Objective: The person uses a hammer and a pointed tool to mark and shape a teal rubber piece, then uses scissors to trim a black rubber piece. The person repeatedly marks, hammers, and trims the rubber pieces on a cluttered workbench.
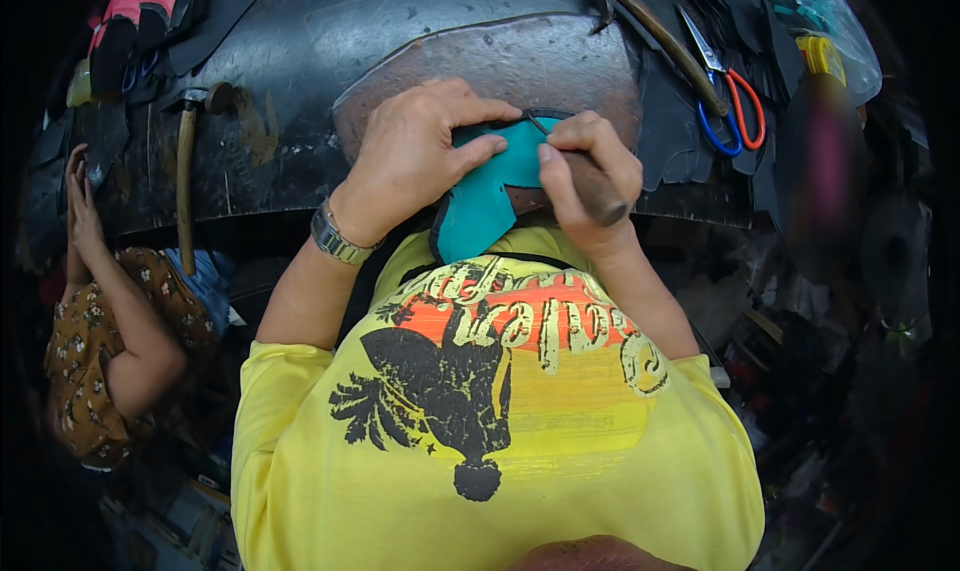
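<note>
A curved teal shoe-upper piece [482, 211] with a black edge lies at the near side of the bench, close to my shirt. My left hand [425, 136] wears a metal-band watch and holds the piece near its far edge, thumb on the teal face and index finger along the black rim. My right hand [600, 166] is wrapped round the thick wooden handle of an awl-like tool [602, 199]. Its thin dark metal shaft points at the black rim, just right of my left fingertip. Whether the tip pierces the material I cannot tell.
A brown worn board [400, 81] lies on the black bench [290, 41]. A hammer [186, 171] rests at the left. Scissors [735, 111] with red and blue handles and a wooden-handled tool [675, 53] lie at the right. At the far left is another person's arm [130, 321].
</note>
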